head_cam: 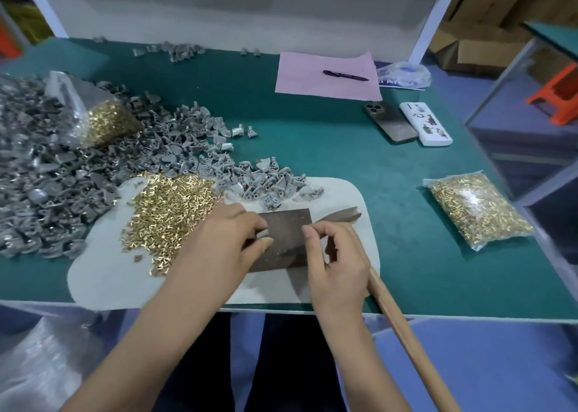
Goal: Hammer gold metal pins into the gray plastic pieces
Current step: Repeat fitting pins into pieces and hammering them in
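Gray plastic piece pinched at the left hand fingertips, held over the left edge of the dark metal plate, on the pale mat at the near edge of the green counter. Right hand just beside it to the right, thumb and forefinger drawn together as if nipping a pin, though too small to tell whether one is held. Hammer under the right palm, not gripped; wooden handle running from the plate back toward the near right, off the counter edge, head lying across the plate's far corner. Judged: pin-seating step, with the piece left of the right fingertips and close, so a short leftward reach to set a pin in, then a drop of the right hand to the handle directly beneath. Loose gold pins heaped just left of the left hand, nearer that hand. Heap of gray pieces further left and behind, spilling onto the mat. Sealed bag of pins well apart to the right; opened bag of pins far left. Phone, pink paper and pen at the back, clear of the work.
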`<state>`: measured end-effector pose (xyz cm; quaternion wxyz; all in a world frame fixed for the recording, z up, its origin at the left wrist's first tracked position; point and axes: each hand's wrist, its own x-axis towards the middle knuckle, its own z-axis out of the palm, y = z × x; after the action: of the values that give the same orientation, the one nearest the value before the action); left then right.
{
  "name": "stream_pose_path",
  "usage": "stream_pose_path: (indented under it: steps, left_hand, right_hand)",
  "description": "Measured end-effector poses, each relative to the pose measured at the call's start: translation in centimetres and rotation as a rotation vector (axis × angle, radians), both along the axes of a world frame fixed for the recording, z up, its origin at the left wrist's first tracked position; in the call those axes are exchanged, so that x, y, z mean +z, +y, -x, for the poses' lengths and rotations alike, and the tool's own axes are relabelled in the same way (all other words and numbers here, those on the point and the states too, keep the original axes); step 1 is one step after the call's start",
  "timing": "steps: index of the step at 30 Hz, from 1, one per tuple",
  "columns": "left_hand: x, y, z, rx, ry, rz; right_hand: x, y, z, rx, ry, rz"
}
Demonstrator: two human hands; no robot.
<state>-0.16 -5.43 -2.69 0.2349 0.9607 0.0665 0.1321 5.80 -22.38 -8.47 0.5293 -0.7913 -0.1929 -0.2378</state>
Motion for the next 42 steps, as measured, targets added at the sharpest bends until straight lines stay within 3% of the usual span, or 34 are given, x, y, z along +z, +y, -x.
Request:
stream_pose_path:
  steps: [10,21,26,36,42]
  left_hand:
    - [-0.8,0.8,1.3,-0.015,-0.054,0.227]
    - [-1.4,1.1,0.0,-0.006,-0.018,0.282]
    - [-1.9,0.8,0.2,0.028,-0.079,0.298]
    - [-2.2,0.8,0.3,0.051,-0.096,0.355]
    - [-2.3,0.8,0.4,0.056,-0.109,0.371]
  right_hand:
    - [0.5,0.1,0.1,0.107,-0.022,0.061]
    - [5.2,1.8,-0.1,0.196,-0.046,0.668]
    - [6.4,2.3,-0.7,0.275,-0.018,0.852]
    - [4.4,1.3,-1.1,0.319,0.205,0.477]
    - [4.1,1.8,-1.1,0.3,0.203,0.438]
